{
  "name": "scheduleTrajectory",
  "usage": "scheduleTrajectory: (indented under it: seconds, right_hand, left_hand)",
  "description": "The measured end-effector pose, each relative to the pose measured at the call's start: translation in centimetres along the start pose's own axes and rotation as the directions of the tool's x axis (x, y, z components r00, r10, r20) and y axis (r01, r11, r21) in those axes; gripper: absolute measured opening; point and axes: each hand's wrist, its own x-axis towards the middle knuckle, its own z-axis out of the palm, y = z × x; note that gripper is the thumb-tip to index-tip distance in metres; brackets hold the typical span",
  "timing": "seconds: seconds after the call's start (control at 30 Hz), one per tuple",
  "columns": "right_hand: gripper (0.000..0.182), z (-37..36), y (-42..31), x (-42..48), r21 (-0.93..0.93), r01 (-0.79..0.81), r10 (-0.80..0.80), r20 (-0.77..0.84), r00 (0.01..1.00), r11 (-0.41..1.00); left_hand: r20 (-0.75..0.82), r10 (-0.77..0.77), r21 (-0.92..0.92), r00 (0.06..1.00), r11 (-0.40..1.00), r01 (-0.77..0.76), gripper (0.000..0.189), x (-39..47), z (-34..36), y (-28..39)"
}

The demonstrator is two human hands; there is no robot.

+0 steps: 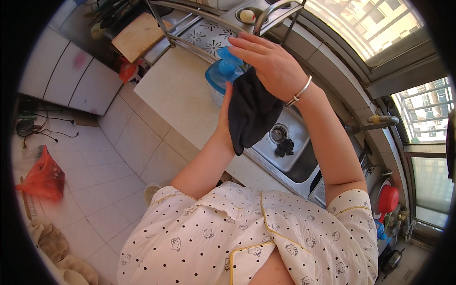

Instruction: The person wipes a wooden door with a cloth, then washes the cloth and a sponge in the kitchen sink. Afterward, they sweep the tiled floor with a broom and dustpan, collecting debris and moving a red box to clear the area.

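A crumpled black cloth (251, 107) hangs over my left hand (227, 107); the thumb shows along its edge, while the cloth hides the fingers. My right hand (272, 66), with a metal bangle at the wrist, is above the cloth, back up and fingers extended. Its fingers reach over the blue pump head (229, 56) of a pump bottle (216, 78), seemingly touching it. That bottle stands on the pale countertop (178, 89). A small dark, wet-looking clump (284, 148) lies beside the drain in the steel sink (301, 167), below my right forearm.
A metal rack (192, 48) stands beyond the bottle, near a wooden cutting board (137, 37). The faucet (374, 123) is right of my right forearm. A red plastic bag (46, 176) and cables (46, 126) lie on the tiled floor at left. A red plastic ladle (388, 199) is at right.
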Motion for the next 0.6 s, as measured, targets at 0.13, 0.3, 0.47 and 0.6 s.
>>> scheduleTrajectory:
  seconds: [0.13,0.3,0.47,0.6]
  right_hand:
    - [0.049,-0.4,0.6,1.2,-0.12,0.041,-0.011,0.242,0.97,0.992]
    - [0.049,-0.8,0.1,1.9,-0.157,0.036,0.021,0.347,0.938,0.987]
    - [0.048,-0.5,-0.3,1.6,-0.166,0.003,0.061,0.379,0.923,0.986]
    - [0.048,-0.2,-0.4,1.4,-0.105,-0.052,0.089,0.386,0.918,0.993]
  left_hand:
    - [-0.015,0.085,-0.015,0.996,0.996,-0.085,0.066,-0.2,0.3,0.6]
    - [0.012,0.126,-0.026,0.992,0.992,-0.125,0.065,0.1,1.1,1.3]
    - [0.011,0.107,-0.016,0.994,0.994,-0.106,0.066,-0.2,0.8,1.9]
    - [0.019,0.109,-0.06,0.994,0.992,-0.107,0.061,-0.1,0.1,1.9]
